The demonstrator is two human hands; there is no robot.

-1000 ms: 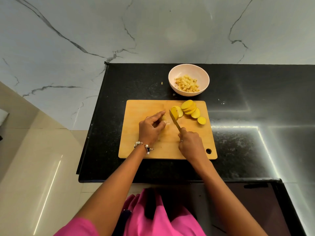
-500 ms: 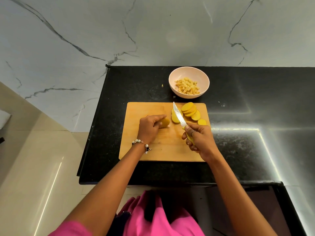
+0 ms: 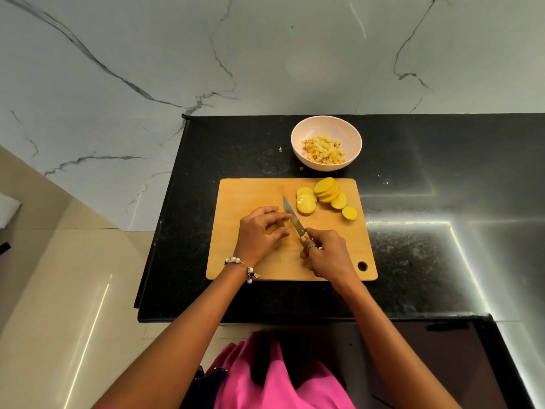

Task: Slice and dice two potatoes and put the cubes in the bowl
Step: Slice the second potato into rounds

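Two hands crowd one small potato piece (image 3: pixel 283 224) on board (image 3: pixel 250 199): left hand (image 3: pixel 261 233) pinches it, right hand (image 3: pixel 326 252) grips knife (image 3: pixel 292 216). Blade beside fingertips, so cut risk; piece may slip. Slices (image 3: pixel 326 193) wait; bowl (image 3: pixel 351 134) holds cubes (image 3: pixel 323 149) on bench (image 3: pixel 442 160).

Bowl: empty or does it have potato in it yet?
Partly filled. The bowl holds a low pile of potato cubes across its bottom, well below the rim. Round slices lie uncut on the cutting board.
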